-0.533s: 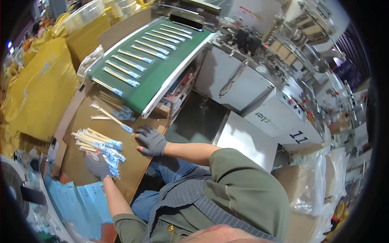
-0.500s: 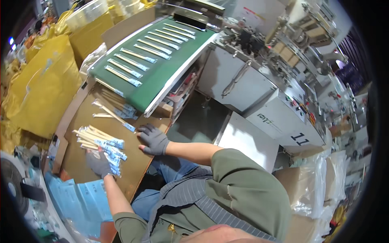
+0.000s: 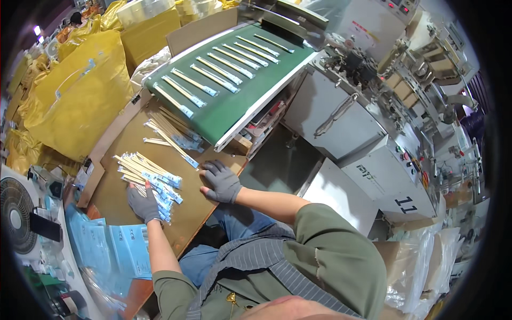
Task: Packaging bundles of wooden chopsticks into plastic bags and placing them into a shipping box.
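My left hand [image 3: 144, 204], in a grey glove with bare fingertips, rests against the near left side of a pile of wrapped chopsticks [image 3: 151, 172]. Its fingers are apart and touch the pile without visibly gripping it. The chopsticks are pale wood in clear sleeves with blue-and-white ends. To the right, my gloved right hand [image 3: 221, 183] lies on the brown tabletop [image 3: 109, 205], fingers spread, with nothing held. One slanting wrapped chopstick pack [image 3: 173, 145] ends close to its fingertips. Beyond it, more packs lie heaped under the lower end of the conveyor.
A green conveyor belt [image 3: 234, 106] carries a row of wrapped chopsticks above the table's far side. Blue printed bags [image 3: 130, 248] lie at the near left, beside a fan [image 3: 16, 213]. Yellow sacks [image 3: 80, 93] stand at left; a grey machine cabinet [image 3: 320, 109] is at right.
The whole view has shifted, so the scene sits farther right in the picture. A chopstick pack at the belt's lower end has gone off it. Both hands stay near the same places.
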